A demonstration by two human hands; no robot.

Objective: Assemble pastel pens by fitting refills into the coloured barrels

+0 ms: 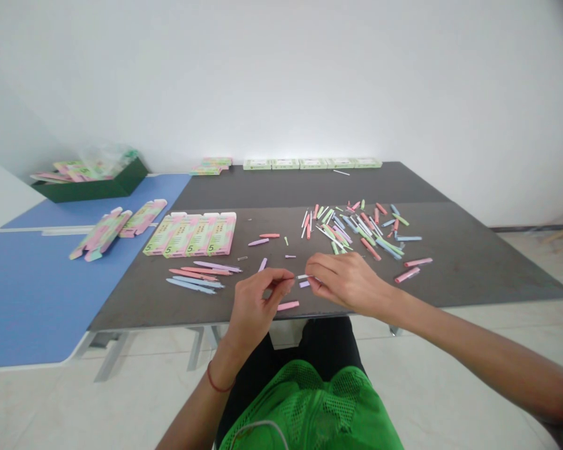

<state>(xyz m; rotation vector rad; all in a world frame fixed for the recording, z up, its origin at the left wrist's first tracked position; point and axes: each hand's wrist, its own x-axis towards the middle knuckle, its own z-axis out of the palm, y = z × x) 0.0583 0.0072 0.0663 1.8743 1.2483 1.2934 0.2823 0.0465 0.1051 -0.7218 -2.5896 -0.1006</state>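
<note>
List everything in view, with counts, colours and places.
Loose pen parts: many, pink, green, blue and white, heaped right of centre on the grey table.
Pens: about five, pink, blue and lilac, front left on the grey table.
Flat cartons: four, pink and green, side by side behind the pens.
Folded cartons: about three, pink and green, on the blue table.
Tray: one, dark green, far left, holding cartons.
Boxes: five, pale green, along the far edge.
Grey table: one, dark grey, centre.
Blue table: one, blue, left.
Thin piece: one, white, between the hands.
Left hand: one, bare, red cord on wrist.
Right hand: one, bare, at the thin piece.

Bright, even room light, no hard shadows; white wall nearly blown out up top, w/ wide-angle warp at edges, dark vignette upper R corner.
</note>
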